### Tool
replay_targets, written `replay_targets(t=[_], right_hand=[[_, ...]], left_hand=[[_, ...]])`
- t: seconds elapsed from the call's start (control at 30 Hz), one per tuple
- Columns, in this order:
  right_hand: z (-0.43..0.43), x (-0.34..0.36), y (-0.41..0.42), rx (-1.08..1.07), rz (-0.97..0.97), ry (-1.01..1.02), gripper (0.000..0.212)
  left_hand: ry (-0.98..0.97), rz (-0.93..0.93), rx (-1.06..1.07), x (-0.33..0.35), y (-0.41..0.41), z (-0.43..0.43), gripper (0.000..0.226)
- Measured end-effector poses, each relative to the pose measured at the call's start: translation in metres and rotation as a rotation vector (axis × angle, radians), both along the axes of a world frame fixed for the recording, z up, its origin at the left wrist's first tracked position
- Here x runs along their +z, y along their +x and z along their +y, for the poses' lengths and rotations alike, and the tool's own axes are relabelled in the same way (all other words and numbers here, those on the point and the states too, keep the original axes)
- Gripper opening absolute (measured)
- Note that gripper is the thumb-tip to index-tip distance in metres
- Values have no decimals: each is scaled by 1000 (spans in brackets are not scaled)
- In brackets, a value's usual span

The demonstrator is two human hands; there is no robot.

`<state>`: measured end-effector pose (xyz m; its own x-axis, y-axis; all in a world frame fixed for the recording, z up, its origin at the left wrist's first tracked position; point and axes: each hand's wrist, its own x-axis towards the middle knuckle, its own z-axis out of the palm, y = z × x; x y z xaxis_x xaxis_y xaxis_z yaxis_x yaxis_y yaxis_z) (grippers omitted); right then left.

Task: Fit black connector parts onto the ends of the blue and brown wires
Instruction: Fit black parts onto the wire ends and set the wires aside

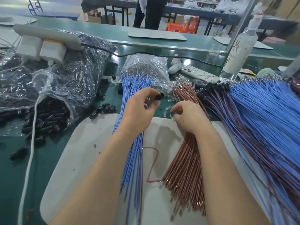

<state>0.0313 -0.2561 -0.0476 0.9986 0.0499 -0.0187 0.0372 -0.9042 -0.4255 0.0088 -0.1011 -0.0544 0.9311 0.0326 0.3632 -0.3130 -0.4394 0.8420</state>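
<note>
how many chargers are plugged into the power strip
2, side by side on the power strip at upper left: a left charger and a right charger. Others may be hidden behind it.

blue wires (129, 153), brown wires (185, 169), black connector (159, 96), green worktop (40, 159), pale grey mat (84, 143), orange stools (181, 27)

Single wide-angle view from the head, forward and downward, close over the green table (48, 153).

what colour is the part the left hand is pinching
Black. The connector part pinched by the left hand shows best in the head view.
</note>
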Motion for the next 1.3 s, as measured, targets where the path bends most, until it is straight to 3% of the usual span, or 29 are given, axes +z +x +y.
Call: replay_targets(t=[0.1, 0.2, 0.3, 0.37, 0.43, 0.57, 0.8, 1.03, 1.17, 1.3], right_hand=[[1, -5, 1, -5, -38, 31, 14], [-1, -4, 1, -18, -159, 216, 10], [0, 6, -5, 5, -288, 619, 13], [4, 13, -10, 87, -253, 928, 18], [8, 18, -14, 162, -221, 1076, 19], [12, 20, -17, 188, -282, 987, 16], [13, 19, -19, 168, -389, 731, 11], [12, 21, -20, 82, -446, 604, 22], [20, 18, -21, 113, -385, 515, 11], [25, 16, -21, 97, -461, 420, 13]], left_hand=[[26, -17, 10, 1, -1, 0, 16], [-15, -32, -23, 2, -2, -1, 20], [-29, -37, -33, 1, -2, -2, 22], [-45, -34, -46, 1, -2, -2, 23], [-40, -34, -53, 1, -2, -2, 26], [-16, -51, -62, 3, -4, -1, 37], [42, -64, -55, 2, -3, -1, 20], [27, -53, -46, 0, -1, -2, 21], [10, -74, -40, 0, -1, -2, 20], [0, -85, -26, -2, -1, -3, 19]])
